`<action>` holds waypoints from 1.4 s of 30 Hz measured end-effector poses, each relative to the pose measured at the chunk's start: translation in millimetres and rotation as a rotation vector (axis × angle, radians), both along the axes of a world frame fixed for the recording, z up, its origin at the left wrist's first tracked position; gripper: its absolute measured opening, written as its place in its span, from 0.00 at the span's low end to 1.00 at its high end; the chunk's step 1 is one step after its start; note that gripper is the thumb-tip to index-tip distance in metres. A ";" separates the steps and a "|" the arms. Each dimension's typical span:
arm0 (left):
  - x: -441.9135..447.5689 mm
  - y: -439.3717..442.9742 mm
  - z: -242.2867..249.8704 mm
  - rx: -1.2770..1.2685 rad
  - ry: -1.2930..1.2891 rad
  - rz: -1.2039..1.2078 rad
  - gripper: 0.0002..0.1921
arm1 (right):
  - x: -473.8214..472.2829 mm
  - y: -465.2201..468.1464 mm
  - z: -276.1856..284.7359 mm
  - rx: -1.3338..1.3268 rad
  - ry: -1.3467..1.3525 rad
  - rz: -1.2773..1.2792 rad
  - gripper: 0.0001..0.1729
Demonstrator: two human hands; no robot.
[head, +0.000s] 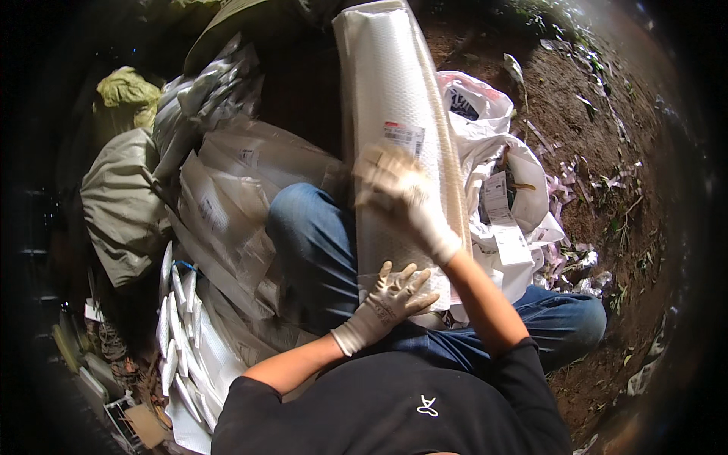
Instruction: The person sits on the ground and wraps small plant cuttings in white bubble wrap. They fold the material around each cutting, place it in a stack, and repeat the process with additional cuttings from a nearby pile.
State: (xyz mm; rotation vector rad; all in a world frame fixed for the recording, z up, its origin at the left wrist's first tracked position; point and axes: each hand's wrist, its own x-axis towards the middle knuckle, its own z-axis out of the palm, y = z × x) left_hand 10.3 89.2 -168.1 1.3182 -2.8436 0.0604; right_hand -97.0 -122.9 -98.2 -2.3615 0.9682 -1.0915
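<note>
A stack of bubble-wrap sheets or bags (392, 74) stretches away from my lap between my legs. On its upper face sits a printed label (405, 136) with a barcode. My left hand (392, 304), in a whitish work glove, rests with fingers spread on the near end of the stack. Over the middle of it is my right hand (398, 185), also gloved and blurred by motion. Whether its fingers grip anything is not clear. Beside the stack on the right, a white plastic bag (532, 165) holds label strips (496, 196).
Piled translucent bubble-wrap bags (227, 193) lie left of my knee. A tied bundle of white padded packs (182, 335) is nearer me. Further left stands a grey-green sack (122, 199), with a yellow bag (128, 94) behind it. Scraps litter the brown soil (597, 136) at right.
</note>
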 end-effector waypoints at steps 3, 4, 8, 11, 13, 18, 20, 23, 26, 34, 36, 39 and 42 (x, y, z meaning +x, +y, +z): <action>-0.7 1.6 6.0 0.103 0.146 -0.018 0.28 | 5.3 -8.9 1.2 -0.104 0.117 -0.147 0.30; 1.6 0.9 10.7 0.127 0.242 -0.010 0.28 | 4.8 -7.1 4.9 -0.112 0.197 -0.021 0.31; 9.7 -0.8 34.2 0.257 0.778 -0.061 0.28 | -14.3 8.6 16.0 0.211 0.056 0.161 0.23; 13.9 3.0 60.3 0.007 0.800 -0.136 0.27 | -24.0 -13.7 20.9 0.571 -0.477 -0.270 0.21; 19.1 3.1 74.8 -0.011 0.836 -0.177 0.27 | -19.5 -40.2 25.4 0.986 -0.616 -0.056 0.27; 47.2 16.0 83.7 -0.390 0.703 0.015 0.30 | 78.1 -50.3 46.7 0.713 -0.500 0.247 0.13; 63.1 22.5 77.3 -0.464 0.602 0.161 0.32 | 114.1 -24.8 74.9 0.728 -0.316 0.335 0.22; 101.6 27.0 62.3 -0.526 0.447 0.343 0.35 | 146.0 17.3 107.7 0.467 -0.237 0.487 0.38; 170.6 21.3 37.2 -0.594 0.608 0.488 0.25 | 131.3 36.7 123.1 0.312 0.001 0.374 0.30; 295.2 85.2 -50.7 -0.372 0.664 0.942 0.37 | 23.2 79.3 211.4 0.149 -0.176 0.402 0.12; 296.9 99.0 -69.2 -0.310 0.631 1.024 0.37 | -10.3 90.9 243.1 -0.128 -0.163 0.461 0.12; 302.7 108.8 -89.0 -0.200 0.751 1.060 0.38 | -51.5 105.3 263.6 -0.359 -0.249 0.382 0.13; 308.4 106.8 -96.8 -0.234 0.697 1.060 0.38 | -78.4 116.3 260.8 -0.491 -0.273 0.298 0.13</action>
